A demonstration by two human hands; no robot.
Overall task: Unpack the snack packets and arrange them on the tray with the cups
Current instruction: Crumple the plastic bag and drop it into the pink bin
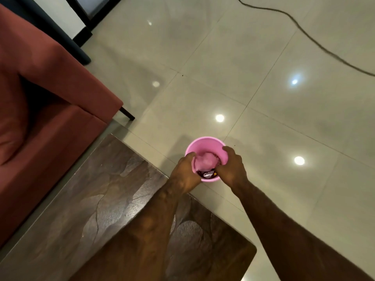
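Note:
A small pink bin (205, 142) stands on the floor just past the table's far corner. Inside it lie a crumpled pink bag (207, 161) and, at the near side, a dark purple snack wrapper (207, 175) with silver foil showing. My left hand (185, 170) reaches in over the left rim, fingers curled on the pink bag. My right hand (233, 167) is at the right rim, thumb on the edge and fingers closed down on the wrapper; the fingertips are hidden. No tray, cups or full packets are in view.
A dark wooden table (113, 199) fills the lower left, under my left forearm. A red sofa (40, 110) stands at the left with a black leg showing. Glossy tiled floor (263, 98) spreads beyond, with a dark cable (316, 42) across the upper right.

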